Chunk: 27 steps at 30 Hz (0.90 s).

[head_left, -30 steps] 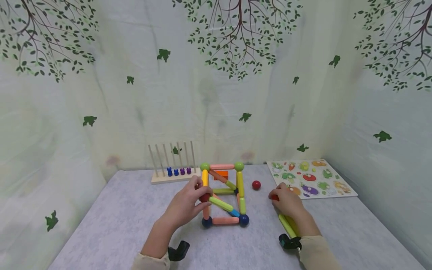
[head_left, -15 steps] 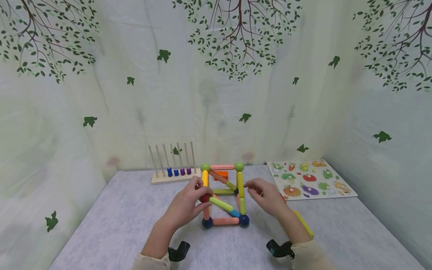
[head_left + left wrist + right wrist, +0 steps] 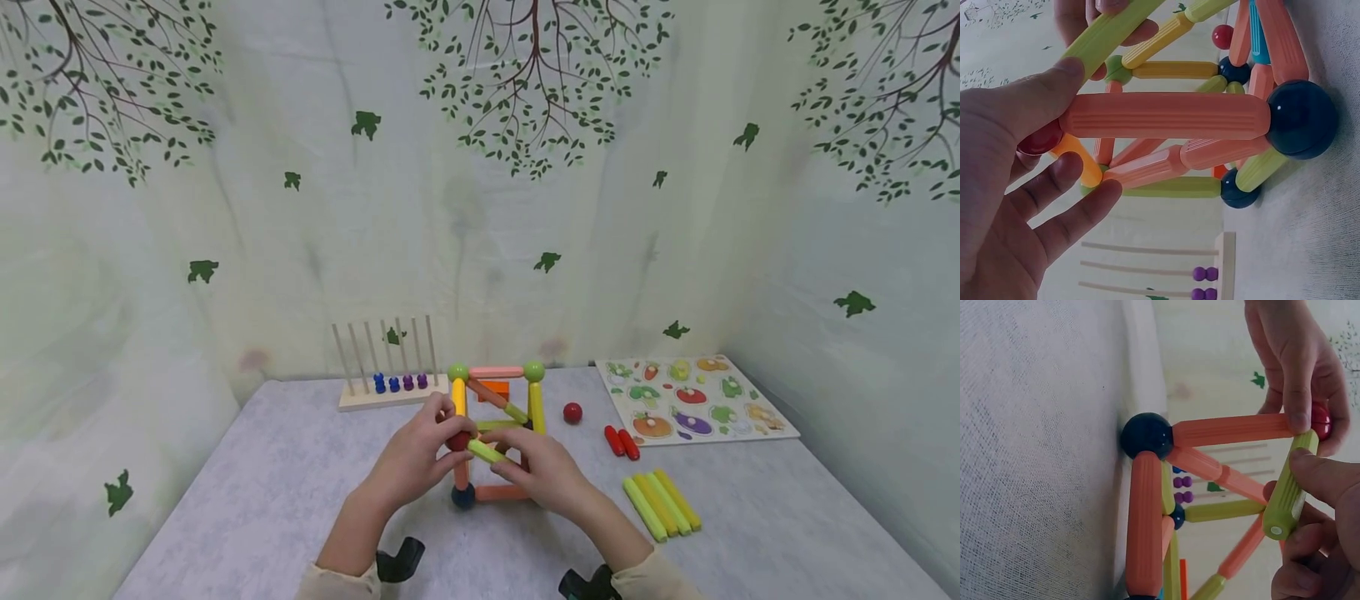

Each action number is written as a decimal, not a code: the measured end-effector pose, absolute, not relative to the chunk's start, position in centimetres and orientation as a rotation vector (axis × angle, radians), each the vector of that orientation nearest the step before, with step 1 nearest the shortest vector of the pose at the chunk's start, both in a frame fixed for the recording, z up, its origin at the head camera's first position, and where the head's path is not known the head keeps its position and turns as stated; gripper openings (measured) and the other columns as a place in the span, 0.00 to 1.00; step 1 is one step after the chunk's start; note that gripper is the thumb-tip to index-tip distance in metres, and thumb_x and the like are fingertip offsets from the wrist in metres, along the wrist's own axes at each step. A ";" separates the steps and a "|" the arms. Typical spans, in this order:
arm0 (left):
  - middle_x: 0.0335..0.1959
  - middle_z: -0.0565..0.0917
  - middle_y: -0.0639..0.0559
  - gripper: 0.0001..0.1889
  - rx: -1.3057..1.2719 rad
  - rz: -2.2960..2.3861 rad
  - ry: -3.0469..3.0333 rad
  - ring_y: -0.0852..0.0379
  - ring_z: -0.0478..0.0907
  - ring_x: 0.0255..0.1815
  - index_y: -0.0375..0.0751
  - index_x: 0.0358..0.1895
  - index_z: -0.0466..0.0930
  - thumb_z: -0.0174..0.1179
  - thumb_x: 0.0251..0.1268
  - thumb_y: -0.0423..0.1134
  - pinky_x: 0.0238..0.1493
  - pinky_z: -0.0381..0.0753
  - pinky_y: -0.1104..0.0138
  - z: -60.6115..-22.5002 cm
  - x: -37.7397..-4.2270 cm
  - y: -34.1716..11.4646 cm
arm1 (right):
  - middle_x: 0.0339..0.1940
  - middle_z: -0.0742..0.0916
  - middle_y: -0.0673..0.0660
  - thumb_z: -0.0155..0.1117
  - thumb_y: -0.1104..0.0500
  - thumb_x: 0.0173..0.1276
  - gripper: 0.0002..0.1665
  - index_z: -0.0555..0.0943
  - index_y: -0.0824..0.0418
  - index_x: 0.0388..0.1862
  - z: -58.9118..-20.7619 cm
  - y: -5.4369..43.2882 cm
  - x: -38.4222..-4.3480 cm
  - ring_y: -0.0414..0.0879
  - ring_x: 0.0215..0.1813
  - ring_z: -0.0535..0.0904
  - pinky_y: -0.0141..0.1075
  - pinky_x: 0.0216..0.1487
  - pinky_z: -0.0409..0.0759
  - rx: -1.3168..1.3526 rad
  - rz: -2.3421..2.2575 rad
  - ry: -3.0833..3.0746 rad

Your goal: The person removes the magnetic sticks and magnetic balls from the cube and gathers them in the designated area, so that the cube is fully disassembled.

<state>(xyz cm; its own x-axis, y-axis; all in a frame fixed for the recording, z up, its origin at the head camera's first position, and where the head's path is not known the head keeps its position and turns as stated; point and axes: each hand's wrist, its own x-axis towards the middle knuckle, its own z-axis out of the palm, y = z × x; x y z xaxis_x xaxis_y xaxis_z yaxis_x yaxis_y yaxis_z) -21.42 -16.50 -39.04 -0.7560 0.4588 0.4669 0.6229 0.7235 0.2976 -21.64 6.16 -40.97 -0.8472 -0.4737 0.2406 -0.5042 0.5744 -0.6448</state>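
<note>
A frame of magnetic sticks (image 3: 497,372) and balls stands mid-table. My left hand (image 3: 408,457) pinches the red ball (image 3: 1320,421) at its near left corner, above a salmon stick (image 3: 1166,116) that runs down to a dark blue ball (image 3: 1304,119). Between thumb and fingers, my right hand (image 3: 546,473) holds a lime green stick (image 3: 1286,494). One end of that stick meets the red ball; its other end is free, with a round metal spot showing. In the head view, the right hand hides the frame's near right corner.
To the right lie two red sticks (image 3: 622,442), a loose red ball (image 3: 572,412) and several yellow and lime sticks (image 3: 662,504). A vegetable picture board (image 3: 693,400) lies behind them. A bead-and-peg stand (image 3: 390,398) is at back left, and an orange block (image 3: 493,390) sits behind the frame.
My right hand has left the red sticks, moved left to the frame and taken hold of the lime green stick. My left hand has stayed at the red ball.
</note>
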 end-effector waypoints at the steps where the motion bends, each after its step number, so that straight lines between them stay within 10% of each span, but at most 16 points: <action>1: 0.45 0.68 0.59 0.15 -0.842 -0.631 -2.565 0.62 0.75 0.43 0.60 0.46 0.82 0.74 0.57 0.43 0.41 0.80 0.70 -39.0 -21.5 -16.5 | 0.54 0.86 0.42 0.67 0.51 0.70 0.21 0.81 0.42 0.61 -41.0 6.2 -21.6 0.37 0.37 0.76 0.28 0.36 0.77 0.866 1.121 -2.745; 9: 0.47 0.69 0.56 0.15 -0.906 -0.666 -2.547 0.61 0.76 0.43 0.58 0.47 0.83 0.73 0.58 0.39 0.42 0.80 0.68 -38.9 -21.5 -16.5 | 0.57 0.85 0.41 0.68 0.54 0.69 0.21 0.80 0.41 0.60 -40.6 6.9 -21.4 0.39 0.52 0.81 0.39 0.52 0.82 0.862 0.910 -2.753; 20: 0.50 0.70 0.54 0.16 -0.890 -0.708 -2.542 0.60 0.78 0.46 0.56 0.49 0.83 0.73 0.58 0.38 0.43 0.82 0.69 -38.9 -21.6 -16.8 | 0.36 0.82 0.47 0.68 0.56 0.69 0.08 0.81 0.52 0.45 -39.1 11.1 -22.8 0.41 0.30 0.74 0.31 0.29 0.76 0.752 1.131 -2.800; 27: 0.50 0.69 0.55 0.17 -0.863 -0.717 -2.561 0.60 0.77 0.47 0.57 0.49 0.83 0.73 0.57 0.38 0.43 0.82 0.69 -38.9 -21.5 -16.7 | 0.35 0.82 0.52 0.65 0.57 0.70 0.19 0.75 0.50 0.58 -39.1 16.2 -23.9 0.48 0.30 0.80 0.38 0.28 0.79 0.663 1.198 -3.044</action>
